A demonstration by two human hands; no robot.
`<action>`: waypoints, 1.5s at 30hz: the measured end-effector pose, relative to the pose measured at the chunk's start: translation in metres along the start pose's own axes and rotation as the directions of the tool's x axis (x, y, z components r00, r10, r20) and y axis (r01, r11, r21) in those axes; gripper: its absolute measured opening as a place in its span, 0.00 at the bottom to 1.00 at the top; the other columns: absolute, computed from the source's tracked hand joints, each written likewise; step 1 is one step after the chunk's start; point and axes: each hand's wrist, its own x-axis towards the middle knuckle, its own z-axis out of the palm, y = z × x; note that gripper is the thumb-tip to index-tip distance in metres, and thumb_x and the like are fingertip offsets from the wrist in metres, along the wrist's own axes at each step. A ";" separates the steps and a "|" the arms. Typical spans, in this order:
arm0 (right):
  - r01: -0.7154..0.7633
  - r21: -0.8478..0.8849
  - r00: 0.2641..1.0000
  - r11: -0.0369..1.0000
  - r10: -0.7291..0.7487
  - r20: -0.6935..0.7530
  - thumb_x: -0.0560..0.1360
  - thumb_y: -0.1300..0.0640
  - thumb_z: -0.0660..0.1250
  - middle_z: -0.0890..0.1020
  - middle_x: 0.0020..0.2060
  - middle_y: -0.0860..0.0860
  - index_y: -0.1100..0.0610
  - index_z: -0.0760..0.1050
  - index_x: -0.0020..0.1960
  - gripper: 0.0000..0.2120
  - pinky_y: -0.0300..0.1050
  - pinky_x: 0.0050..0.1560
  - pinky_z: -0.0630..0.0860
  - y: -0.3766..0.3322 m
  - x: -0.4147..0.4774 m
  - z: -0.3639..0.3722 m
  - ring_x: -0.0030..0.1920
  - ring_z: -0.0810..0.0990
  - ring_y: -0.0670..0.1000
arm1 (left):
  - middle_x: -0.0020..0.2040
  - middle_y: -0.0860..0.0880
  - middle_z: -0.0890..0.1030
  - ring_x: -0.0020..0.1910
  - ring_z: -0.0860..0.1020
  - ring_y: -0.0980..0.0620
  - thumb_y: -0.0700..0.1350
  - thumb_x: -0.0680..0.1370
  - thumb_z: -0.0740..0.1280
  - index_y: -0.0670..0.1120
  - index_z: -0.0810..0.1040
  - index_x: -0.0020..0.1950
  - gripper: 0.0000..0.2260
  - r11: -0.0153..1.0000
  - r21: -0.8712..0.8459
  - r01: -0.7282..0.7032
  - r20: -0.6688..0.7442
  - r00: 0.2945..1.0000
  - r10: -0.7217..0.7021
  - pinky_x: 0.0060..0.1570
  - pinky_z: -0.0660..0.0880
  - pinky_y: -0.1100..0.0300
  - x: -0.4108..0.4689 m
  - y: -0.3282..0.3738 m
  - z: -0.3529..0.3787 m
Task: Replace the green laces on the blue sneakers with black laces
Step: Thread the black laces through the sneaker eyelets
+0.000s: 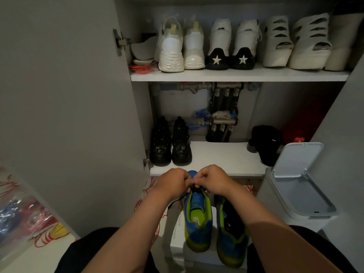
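Two blue sneakers with lime-green trim stand side by side on a white box, toes pointing away from me. Over the toe end of the left sneaker (197, 217), my left hand (172, 183) and my right hand (213, 180) meet, fingers curled, each pinching the black lace (194, 189). A loose black strand hangs down the shoe's left side. The right sneaker (231, 239) shows black lacing along its tongue and is partly hidden by my right forearm. No green laces are visible.
An open shoe cupboard faces me: black boots (170, 143) on the lower shelf (216, 156), white shoes (181, 48) on the upper shelf. A grey lidded bin (299, 186) stands open at right. The cupboard door is at left, a plastic bag (21, 215) by it.
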 end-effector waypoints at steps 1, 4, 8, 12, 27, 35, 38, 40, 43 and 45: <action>-0.004 0.014 1.000 1.000 0.004 0.010 0.77 0.58 0.71 0.85 0.33 0.46 0.51 0.84 0.40 0.08 0.36 0.35 0.76 0.001 -0.001 -0.001 0.30 0.78 0.39 | 0.31 0.56 0.78 0.34 0.75 0.59 0.53 0.78 0.66 0.52 0.79 0.35 0.13 1.000 -0.027 0.011 -0.005 1.000 -0.011 0.33 0.66 0.62 0.001 0.000 0.001; -0.051 -0.021 0.998 0.998 0.052 0.040 0.76 0.58 0.70 0.85 0.35 0.48 0.53 0.84 0.40 0.08 0.38 0.41 0.76 0.000 -0.001 -0.002 0.33 0.80 0.38 | 0.37 0.53 0.82 0.35 0.76 0.57 0.52 0.77 0.69 0.49 0.81 0.39 0.10 0.994 -0.098 0.048 -0.002 0.999 -0.049 0.37 0.72 0.60 0.002 -0.001 0.005; -0.158 -0.233 0.986 0.960 0.164 0.004 0.74 0.56 0.67 0.83 0.37 0.55 0.61 0.81 0.40 0.09 0.46 0.42 0.78 0.003 -0.002 0.001 0.41 0.81 0.53 | 0.37 0.51 0.78 0.36 0.76 0.55 0.50 0.78 0.67 0.47 0.77 0.41 0.09 0.984 -0.119 0.130 0.131 0.985 -0.114 0.32 0.70 0.62 0.000 -0.006 0.015; -0.192 -0.319 0.981 0.928 0.183 -0.059 0.75 0.57 0.65 0.76 0.34 0.52 0.57 0.75 0.36 0.09 0.44 0.40 0.74 0.004 -0.004 0.007 0.39 0.77 0.53 | 0.31 0.51 0.77 0.25 0.76 0.57 0.53 0.76 0.69 0.48 0.76 0.36 0.12 0.957 -0.138 0.255 0.236 0.947 -0.219 0.23 0.70 0.66 -0.001 -0.004 0.026; -0.121 -0.590 0.992 0.798 0.117 -0.045 0.78 0.55 0.64 0.84 0.46 0.55 0.57 0.83 0.47 0.10 0.46 0.45 0.79 -0.001 0.001 0.032 0.48 0.82 0.57 | 0.41 0.42 0.81 0.34 0.79 0.49 0.32 0.78 0.64 0.36 0.83 0.52 0.09 0.785 -0.465 0.409 0.307 0.906 -0.290 0.32 0.78 0.62 -0.004 -0.020 0.034; -0.122 -0.572 0.990 0.811 0.138 -0.016 0.76 0.55 0.65 0.85 0.46 0.55 0.57 0.83 0.46 0.09 0.46 0.45 0.79 0.006 0.003 0.035 0.47 0.82 0.56 | 0.42 0.41 0.81 0.36 0.79 0.48 0.33 0.78 0.64 0.36 0.82 0.54 0.09 0.753 -0.494 0.436 0.336 0.894 -0.297 0.34 0.79 0.62 -0.001 -0.021 0.036; -0.111 -0.589 0.991 0.800 0.133 -0.007 0.76 0.55 0.66 0.85 0.44 0.55 0.57 0.84 0.46 0.09 0.46 0.43 0.79 0.006 0.002 0.037 0.45 0.83 0.56 | 0.42 0.41 0.80 0.35 0.79 0.48 0.33 0.78 0.64 0.36 0.82 0.55 0.09 0.752 -0.496 0.435 0.347 0.893 -0.287 0.34 0.79 0.61 0.001 -0.022 0.036; -0.130 -0.577 0.990 0.806 0.133 -0.037 0.76 0.55 0.66 0.84 0.43 0.55 0.58 0.83 0.45 0.09 0.46 0.41 0.78 0.006 0.002 0.038 0.44 0.82 0.56 | 0.41 0.41 0.80 0.35 0.80 0.48 0.34 0.78 0.65 0.35 0.82 0.55 0.09 0.754 -0.492 0.435 0.352 0.891 -0.285 0.33 0.79 0.62 0.002 -0.022 0.036; -0.172 -0.522 0.985 0.835 0.157 -0.074 0.75 0.55 0.66 0.84 0.42 0.56 0.58 0.82 0.42 0.09 0.45 0.39 0.76 0.006 0.003 0.039 0.43 0.82 0.56 | 0.39 0.42 0.81 0.33 0.81 0.48 0.36 0.79 0.66 0.35 0.82 0.55 0.08 0.746 -0.498 0.443 0.374 0.885 -0.276 0.32 0.79 0.60 0.001 -0.020 0.034; -0.193 -0.483 0.981 0.854 0.166 -0.099 0.75 0.54 0.66 0.84 0.43 0.55 0.58 0.82 0.43 0.09 0.46 0.41 0.78 0.007 0.004 0.039 0.44 0.83 0.56 | 0.39 0.42 0.81 0.34 0.82 0.47 0.35 0.79 0.65 0.35 0.82 0.54 0.08 0.745 -0.498 0.444 0.384 0.883 -0.269 0.34 0.80 0.59 0.001 -0.020 0.033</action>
